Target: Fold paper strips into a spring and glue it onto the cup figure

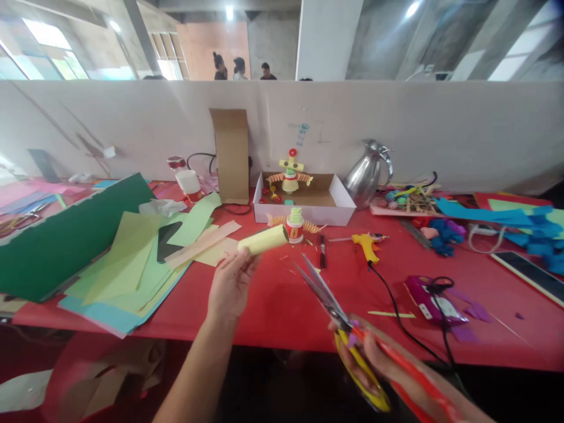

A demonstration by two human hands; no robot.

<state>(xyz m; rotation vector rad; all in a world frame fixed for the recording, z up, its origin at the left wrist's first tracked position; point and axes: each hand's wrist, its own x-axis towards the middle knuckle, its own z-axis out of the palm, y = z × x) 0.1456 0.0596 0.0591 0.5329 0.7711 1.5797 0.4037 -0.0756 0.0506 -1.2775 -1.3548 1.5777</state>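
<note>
Legible text: none. Faint blue marks on the white partition wall (396, 129), just above the cardboard box (308, 205), too small to read. Red label on the small bottle (295, 226) just in front of that box: print blurred, not readable.
</note>
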